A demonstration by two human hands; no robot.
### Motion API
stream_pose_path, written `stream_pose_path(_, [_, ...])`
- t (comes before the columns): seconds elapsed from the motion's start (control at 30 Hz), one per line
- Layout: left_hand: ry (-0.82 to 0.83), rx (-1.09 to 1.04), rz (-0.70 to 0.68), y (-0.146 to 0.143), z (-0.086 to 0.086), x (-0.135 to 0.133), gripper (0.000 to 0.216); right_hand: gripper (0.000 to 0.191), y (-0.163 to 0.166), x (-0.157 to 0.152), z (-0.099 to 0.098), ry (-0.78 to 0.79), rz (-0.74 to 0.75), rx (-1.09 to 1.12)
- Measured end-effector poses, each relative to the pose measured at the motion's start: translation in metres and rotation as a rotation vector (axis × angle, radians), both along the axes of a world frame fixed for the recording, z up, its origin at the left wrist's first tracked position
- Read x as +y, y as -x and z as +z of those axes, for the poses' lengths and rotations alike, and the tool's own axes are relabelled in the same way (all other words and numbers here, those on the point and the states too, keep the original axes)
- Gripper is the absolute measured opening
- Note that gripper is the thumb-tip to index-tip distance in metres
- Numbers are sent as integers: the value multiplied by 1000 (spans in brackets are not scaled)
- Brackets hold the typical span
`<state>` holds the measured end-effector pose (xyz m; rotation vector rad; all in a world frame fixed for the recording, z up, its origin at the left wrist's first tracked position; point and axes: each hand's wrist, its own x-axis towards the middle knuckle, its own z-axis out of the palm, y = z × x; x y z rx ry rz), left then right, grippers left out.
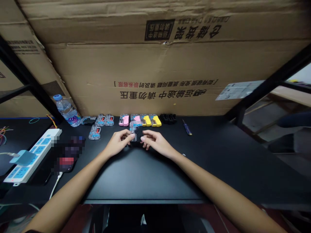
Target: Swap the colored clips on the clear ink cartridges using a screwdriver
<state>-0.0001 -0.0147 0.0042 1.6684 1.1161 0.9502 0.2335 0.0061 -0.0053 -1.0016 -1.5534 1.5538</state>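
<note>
My left hand [119, 141] grips the left side of a small black-and-clear plastic device [137, 132], thumb on its near face. The right side of the same device is pinched by my right hand [157, 144]. It is held just above the black table, with a round black part on its face. Behind it stand pink-and-clear units [124, 120] and yellow-and-clear units [155, 120] in a row. Farther left are several clear units with red parts [100, 120], one of them [95, 132] nearer to me. Black plastic pieces [168, 118] lie at the row's right end.
A screwdriver [187, 127] lies to the right on the black table [150, 181]. At the left are a water bottle [68, 111], a white power strip [45, 145] with a plugged-in charger [25, 158], and a partly blurred phone [70, 166] on a cable. Cardboard [150, 64] walls the back.
</note>
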Motion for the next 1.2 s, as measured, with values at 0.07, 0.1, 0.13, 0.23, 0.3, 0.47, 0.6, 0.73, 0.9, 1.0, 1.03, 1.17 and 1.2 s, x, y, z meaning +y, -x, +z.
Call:
stream_pose_path(0.07, [26, -2, -35, -1, 0, -1, 43, 47, 1, -1, -1, -43, 47, -58])
stream_pose_path(0.1, [33, -3, -44, -2, 0, -2, 42, 47, 2, -2, -1, -54, 67, -76])
stream_pose_path(0.13, [37, -5, -45, -2, 0, -2, 42, 49, 1, -1, -2, -56, 79, -85])
stream_pose_path(0.23, [41, -32, -18, -1, 1, -1, 40, 49, -1, 1, -2, -28, 47, -62])
stream_pose_path(0.3, [30, -60, 17, 1, 1, 3, 40, 47, -4, 4, -1, -14, -13, -29])
stream_pose_path(0.47, [13, -53, 38, 5, -2, 7, 42, 50, -6, 4, 5, -52, -81, -56])
stream_pose_path(0.6, [16, 55, -42, 1, -3, 3, 43, 52, -2, -1, 7, -101, 24, -162])
stream_pose_path(0.73, [9, 63, -20, -1, 2, 0, 45, 50, -1, -3, 10, -57, 47, -144])
stream_pose_path(0.9, [7, 5, -10, 1, 7, 0, 49, 47, 0, -2, 9, 2, 58, -80])
stream_pose_path(1.0, [14, 18, -28, 1, 5, 1, 51, 43, -3, 3, 3, -15, 27, -69])
stream_pose_path(1.03, [13, 19, -27, 1, 3, 2, 51, 42, -7, 6, 0, -21, -8, -62])
stream_pose_path(1.17, [6, 27, -5, 3, -6, 5, 48, 42, -27, 29, -8, -9, -245, -15])
stream_pose_path(1.2, [9, 32, -5, 3, -8, 6, 47, 43, -33, 35, -8, 5, -309, -4])
